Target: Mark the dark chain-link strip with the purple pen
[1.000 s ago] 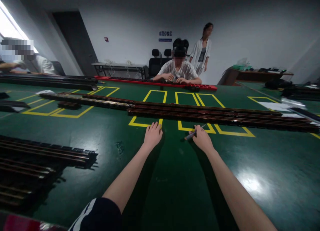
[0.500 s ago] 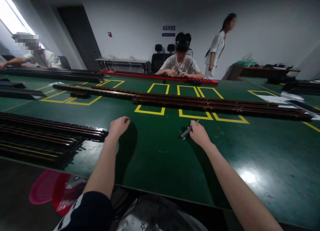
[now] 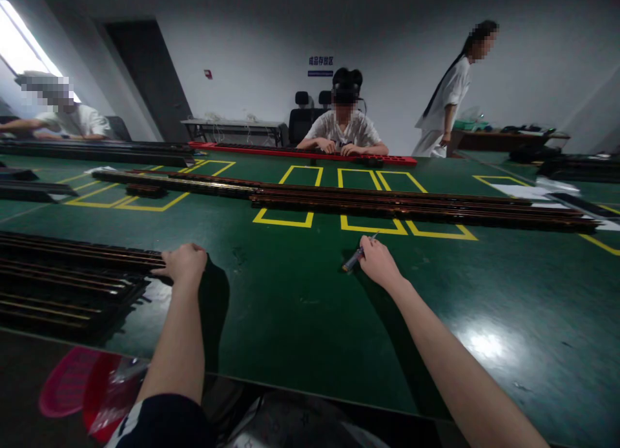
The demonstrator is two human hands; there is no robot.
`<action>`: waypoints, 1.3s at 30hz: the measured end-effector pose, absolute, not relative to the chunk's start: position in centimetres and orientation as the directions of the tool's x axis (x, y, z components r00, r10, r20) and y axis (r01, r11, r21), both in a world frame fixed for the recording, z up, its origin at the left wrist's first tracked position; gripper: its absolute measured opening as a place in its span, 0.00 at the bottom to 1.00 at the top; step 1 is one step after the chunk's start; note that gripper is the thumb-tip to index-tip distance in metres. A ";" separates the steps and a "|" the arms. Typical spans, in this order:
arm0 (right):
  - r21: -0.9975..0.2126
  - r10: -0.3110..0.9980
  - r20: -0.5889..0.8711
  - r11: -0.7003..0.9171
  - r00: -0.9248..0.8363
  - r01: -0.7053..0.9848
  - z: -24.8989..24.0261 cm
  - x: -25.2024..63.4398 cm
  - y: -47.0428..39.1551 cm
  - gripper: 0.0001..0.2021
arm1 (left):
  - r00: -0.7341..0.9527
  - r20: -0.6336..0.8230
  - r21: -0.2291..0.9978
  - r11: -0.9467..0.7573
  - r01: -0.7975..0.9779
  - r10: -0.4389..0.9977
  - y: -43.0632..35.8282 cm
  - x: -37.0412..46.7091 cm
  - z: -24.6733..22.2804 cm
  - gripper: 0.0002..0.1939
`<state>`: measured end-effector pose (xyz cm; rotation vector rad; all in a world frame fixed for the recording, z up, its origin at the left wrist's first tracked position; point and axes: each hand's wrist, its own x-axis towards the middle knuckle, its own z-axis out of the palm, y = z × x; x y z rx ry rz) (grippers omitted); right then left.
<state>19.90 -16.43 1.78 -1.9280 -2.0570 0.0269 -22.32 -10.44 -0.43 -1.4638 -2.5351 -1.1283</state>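
My left hand (image 3: 184,263) is at the right end of a stack of long dark strips (image 3: 72,254) with copper-coloured lines. Its fingers are apart and reach the end of the top strip; a firm hold on it does not show. My right hand (image 3: 380,262) rests low over the green table (image 3: 290,332), closed around a small hand tool (image 3: 352,259). That tool has a greyish handle pointing to the left and a thin tip showing beyond the fingers; its exact kind is too small to tell.
Across the table's middle lies a long row of dark strips (image 3: 416,203) over yellow tape outlines (image 3: 283,221). Opposite, a seated person (image 3: 343,128) works at a red rail (image 3: 271,150). Another person (image 3: 445,99) walks behind. Pink and red baskets (image 3: 68,383) stand below the left edge.
My left hand has moved left from bare table to the strip stack, its fingers spreading. My right hand keeps the tool in nearly the same place. The walking person has moved right.
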 end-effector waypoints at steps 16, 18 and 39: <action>-0.218 0.984 0.178 0.073 -0.034 0.973 2.1 19.7 -16.4 0.11 | 0.074 0.368 0.462 -0.251 0.850 0.927 -15.5 -0.8 2.7 0.18; -0.207 0.980 0.194 0.077 -0.037 0.975 2.0 19.7 -16.4 0.10 | 0.165 0.427 0.405 -0.351 0.844 0.889 -15.9 -0.5 3.1 0.18; -0.604 0.914 0.323 0.400 -0.246 0.689 2.0 15.4 -17.0 0.16 | 0.429 0.387 -0.024 -0.456 0.889 0.816 -13.2 -1.1 2.3 0.21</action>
